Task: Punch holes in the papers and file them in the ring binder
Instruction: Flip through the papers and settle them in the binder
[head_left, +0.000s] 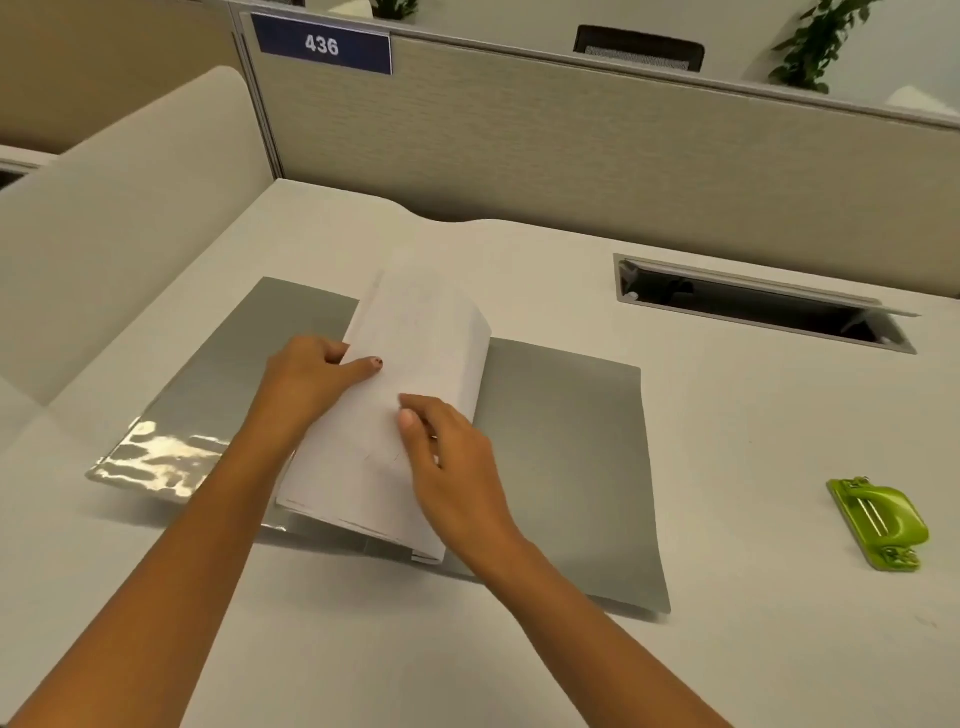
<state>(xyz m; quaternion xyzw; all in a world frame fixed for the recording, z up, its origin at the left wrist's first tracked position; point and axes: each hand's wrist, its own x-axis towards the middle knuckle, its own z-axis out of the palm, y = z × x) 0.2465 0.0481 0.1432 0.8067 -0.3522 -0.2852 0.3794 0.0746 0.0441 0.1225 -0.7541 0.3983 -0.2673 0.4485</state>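
A grey ring binder lies open and flat on the white desk. A stack of white papers arches over its spine and hides the rings. My left hand grips the stack's left edge, thumb on top and fingers tucked under. On the lower right part of the stack rests my right hand, palm down, thumb pressing the top sheet. A green hole punch sits apart, far right on the desk.
The white desk has an open cable slot at the back right. A beige partition with a blue sign "436" stands behind. A curved divider borders the left side.
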